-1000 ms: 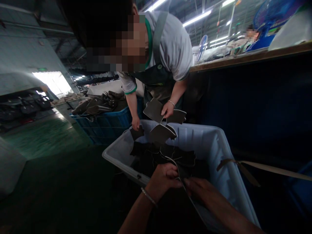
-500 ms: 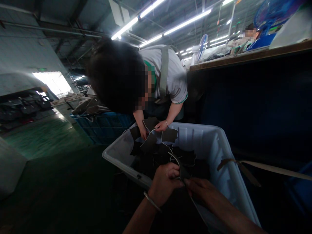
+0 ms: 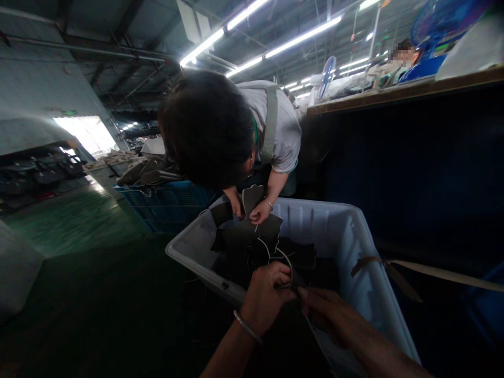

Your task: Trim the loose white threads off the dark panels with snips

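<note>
Over the near side of a white plastic bin, my left hand pinches the edge of a dark fabric piece with a pale edge. Close beside it, my right hand grips the same piece between thumb and fingers. The piece hangs down below my hands, where the shade hides its outline. Several more dark cut pieces with light edges lie in the bin. Across from me, a co-worker's hands hold another dark piece above the bin.
Behind the bin on the left stands a blue crate heaped with dark material. A strap runs over the bin's right rim. At upper right is a worktable edge with fans on top; green floor lies to the left.
The co-worker's head has shifted right, and the piece in that person's hands has been turned and spread. My hands stay almost in place; the fabric top between them has bent lower.
</note>
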Demonstrator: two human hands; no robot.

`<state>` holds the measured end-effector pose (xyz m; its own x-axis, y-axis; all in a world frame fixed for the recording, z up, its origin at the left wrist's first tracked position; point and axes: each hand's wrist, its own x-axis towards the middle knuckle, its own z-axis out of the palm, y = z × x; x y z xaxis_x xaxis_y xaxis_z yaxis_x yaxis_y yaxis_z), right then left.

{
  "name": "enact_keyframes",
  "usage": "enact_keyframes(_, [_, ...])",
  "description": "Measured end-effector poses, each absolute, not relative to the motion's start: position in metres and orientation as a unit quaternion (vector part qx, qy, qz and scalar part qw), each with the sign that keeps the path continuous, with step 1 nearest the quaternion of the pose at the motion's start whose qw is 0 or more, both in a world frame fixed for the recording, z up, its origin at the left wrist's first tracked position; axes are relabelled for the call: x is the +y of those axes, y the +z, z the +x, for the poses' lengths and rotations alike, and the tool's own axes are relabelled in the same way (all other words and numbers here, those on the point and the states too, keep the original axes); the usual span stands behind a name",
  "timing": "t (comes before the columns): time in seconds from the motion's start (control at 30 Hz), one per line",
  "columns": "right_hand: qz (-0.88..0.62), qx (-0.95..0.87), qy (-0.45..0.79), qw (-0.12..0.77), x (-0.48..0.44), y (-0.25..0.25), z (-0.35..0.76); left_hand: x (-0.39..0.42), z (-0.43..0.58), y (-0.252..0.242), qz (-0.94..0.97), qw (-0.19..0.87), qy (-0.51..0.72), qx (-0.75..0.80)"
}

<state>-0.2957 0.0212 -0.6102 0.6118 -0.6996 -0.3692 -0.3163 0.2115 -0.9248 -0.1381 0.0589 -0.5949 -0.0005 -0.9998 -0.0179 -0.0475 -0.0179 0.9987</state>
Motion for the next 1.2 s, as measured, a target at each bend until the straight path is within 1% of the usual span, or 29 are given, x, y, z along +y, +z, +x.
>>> enact_keyframes(0.1, [-0.564, 0.411, -0.149, 0.701, 0.023, -0.607, -0.299, 0.060, -0.138, -0.593, 0.543, 0.474, -0.454, -0.524])
enact_keyframes(0.2, [-0.522, 0.422, -0.142, 0.727, 0.027, -0.601, -0.302, 0.061, -0.136, -0.589, 0.510, 0.469, -0.483, -0.535])
enact_keyframes(0.3, [-0.495, 0.440, -0.140, 0.736, 0.031, -0.594, -0.306, 0.061, -0.132, -0.587, 0.491, 0.449, -0.516, -0.540])
enact_keyframes(0.43, [-0.520, 0.427, -0.141, 0.726, 0.030, -0.591, -0.307, 0.060, -0.128, -0.584, 0.535, 0.417, -0.517, -0.522])
enact_keyframes(0.5, [-0.562, 0.407, -0.138, 0.706, 0.025, -0.592, -0.306, 0.061, -0.127, -0.582, 0.544, 0.404, -0.527, -0.513])
enact_keyframes(0.67, [-0.677, 0.385, -0.131, 0.614, 0.018, -0.596, -0.302, 0.062, -0.127, -0.581, 0.550, 0.389, -0.548, -0.496])
enact_keyframes(0.77, [-0.697, 0.363, -0.175, 0.593, 0.019, -0.602, -0.303, 0.060, -0.128, -0.582, 0.550, 0.416, -0.552, -0.469])
enact_keyframes(0.87, [-0.726, 0.358, -0.203, 0.551, 0.019, -0.608, -0.308, 0.059, -0.131, -0.582, 0.554, 0.445, -0.547, -0.444])
enact_keyframes(1.13, [-0.789, 0.346, -0.196, 0.469, 0.015, -0.601, -0.318, 0.063, -0.138, -0.580, 0.511, 0.483, -0.573, -0.421])
enact_keyframes(1.2, [-0.794, 0.338, -0.197, 0.465, 0.015, -0.597, -0.320, 0.063, -0.140, -0.582, 0.499, 0.493, -0.580, -0.414])
